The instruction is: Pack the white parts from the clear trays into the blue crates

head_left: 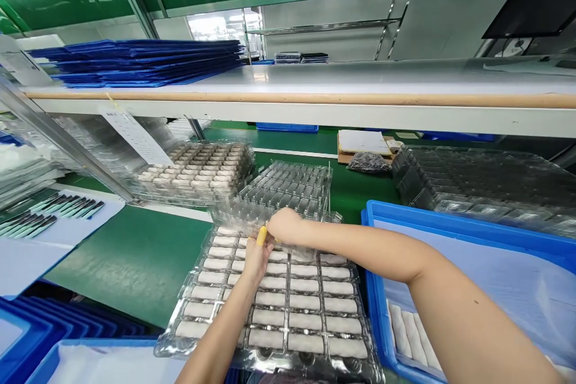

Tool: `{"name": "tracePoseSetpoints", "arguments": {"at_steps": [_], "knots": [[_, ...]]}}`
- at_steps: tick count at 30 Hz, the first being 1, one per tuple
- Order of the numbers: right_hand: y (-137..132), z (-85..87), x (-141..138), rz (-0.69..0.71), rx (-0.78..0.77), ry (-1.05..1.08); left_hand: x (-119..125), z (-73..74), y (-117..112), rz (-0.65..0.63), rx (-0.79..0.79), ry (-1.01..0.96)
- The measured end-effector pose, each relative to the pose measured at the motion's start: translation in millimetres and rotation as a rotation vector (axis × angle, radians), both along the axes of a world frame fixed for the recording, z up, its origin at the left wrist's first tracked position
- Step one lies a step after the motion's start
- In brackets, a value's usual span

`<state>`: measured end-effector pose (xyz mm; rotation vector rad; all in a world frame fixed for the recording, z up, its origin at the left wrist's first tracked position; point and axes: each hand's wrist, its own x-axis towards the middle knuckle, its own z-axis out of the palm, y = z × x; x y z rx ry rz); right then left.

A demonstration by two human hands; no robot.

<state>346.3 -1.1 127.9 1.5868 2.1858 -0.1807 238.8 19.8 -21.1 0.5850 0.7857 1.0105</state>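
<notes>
A single head-worn view — looking forward and down, close above the desk [128, 267], with the left hand [257, 258] and right hand [284, 225] near frame centre.

Blue crate rim [450, 223] beside plastic tray [168, 336]

Clear plastic blister tray [265, 366], laid flat, white oblong pieces [306, 343] seated in neat rows across its cavities. Just beyond that tray, a second clear tray [283, 189], cavities bare, edges overlapped. Left hand [256, 261] and right hand [285, 225] placed at the first tray's far edge.
</notes>
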Motion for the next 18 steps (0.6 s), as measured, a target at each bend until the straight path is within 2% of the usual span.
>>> {"name": "tracePoseSetpoints", "arguments": {"at_steps": [4,6,8,10,13,16,18], "knots": [[5,-4.3,13,0.086,-0.008,0.045,-3,1.9,0,0.005,0.002,-0.013],[7,-2.0,21,0.108,0.052,0.093,-7,6.1,4,0.024,0.002,-0.024],[11,7.3,30,0.069,0.151,0.155,-12,10.5,8,0.036,0.001,-0.031],[16,25.8,42,-0.035,0.256,0.228,-20,13.6,11,0.03,-0.009,-0.026],[21,67.2,61,-0.17,0.35,0.345,-41,16.4,12,0.011,-0.046,-0.002],[15,111.1,73,-0.172,0.424,0.419,-75,20.3,15,0.046,-0.084,0.037],[4,134.4,74,-0.15,0.51,0.456,-100,24.6,21,0.104,-0.086,0.085]]}}
